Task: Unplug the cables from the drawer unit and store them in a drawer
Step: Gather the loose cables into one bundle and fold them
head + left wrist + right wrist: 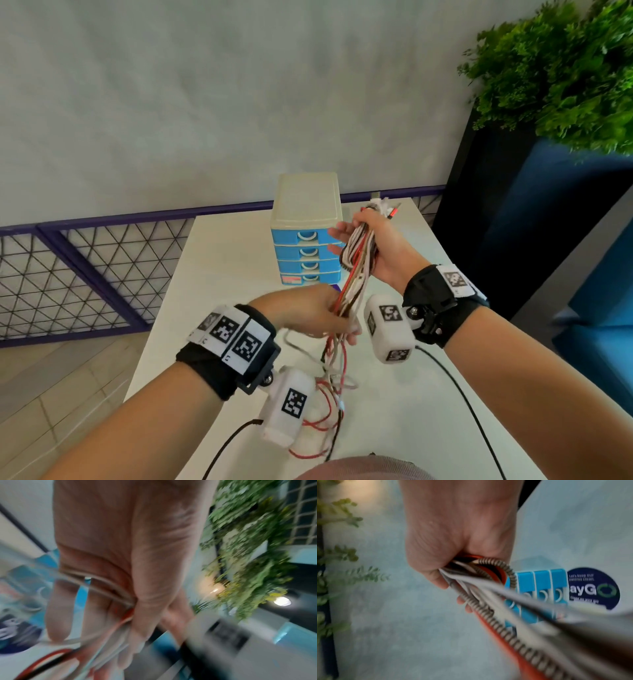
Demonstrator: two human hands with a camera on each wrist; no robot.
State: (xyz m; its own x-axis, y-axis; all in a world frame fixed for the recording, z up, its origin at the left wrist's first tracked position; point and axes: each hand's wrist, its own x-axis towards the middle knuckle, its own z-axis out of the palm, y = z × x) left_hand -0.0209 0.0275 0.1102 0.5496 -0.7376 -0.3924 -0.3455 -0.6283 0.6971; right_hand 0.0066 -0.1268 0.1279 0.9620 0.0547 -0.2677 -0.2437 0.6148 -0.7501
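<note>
Far left, beyond the table edge: a purple-framed mesh rail point(85, 274) against a grey wall, tan floor below.

Left hand point(308, 315), low over the near half of the white table point(212, 274). Fingers curled round the lower stretch of the cables point(352, 274), gripping them as one bunch. In the left wrist view the thumb point(154, 574) presses the strands against the palm, the other fingers lying fairly straight beneath them; that picture is blurred, so finer detail cannot be told. Below this hand the loose ends hang in red, white and dark loops down to the tabletop near the person's lap.

Centre: the drawer unit point(306, 233) stands on the far half of the table, cream top, four blue drawers, all closed. No cable runs to it; the whole bunch is in the hands, held in the air in front of and to the right of the unit.

Right hand point(373, 246), raised higher, just beside the unit's right front. Its fingers are wrapped round the upper part of the bunch, the fingertips partly spread toward the drawers. Plug ends point(385, 209) stick out above the fist. The right wrist view shows a coiled grey cable point(498, 615) and an orange one among flat pale ones, pulled taut toward the other hand, with a dark round sticker point(594, 588) on the table by the unit.

Far right: a leafy plant point(561, 68) in a dark planter.
</note>
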